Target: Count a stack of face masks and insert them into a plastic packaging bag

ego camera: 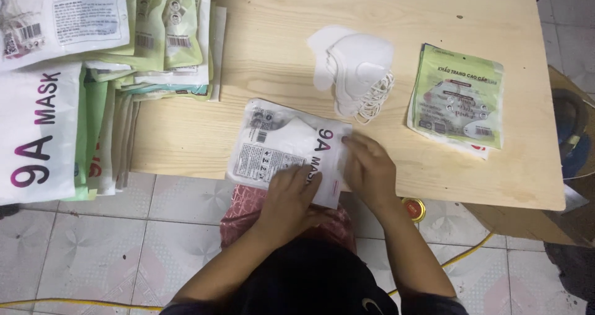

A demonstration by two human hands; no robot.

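The bench (279, 61) is a pale wooden board standing on a tiled floor (93, 240). A white mask packet (276, 148) lies flat at the bench's near edge, near the middle. Just beyond it, toward the centre, sits a small pile of loose white masks (356, 70) with their ear loops hanging out. A green packet (457, 98) lies near the right edge. Stacks of white and green packets (93, 55) cover the left end, overhanging the near edge.

Both hands (331, 182) press a white mask packet (282, 151) (table (273, 61) edge).
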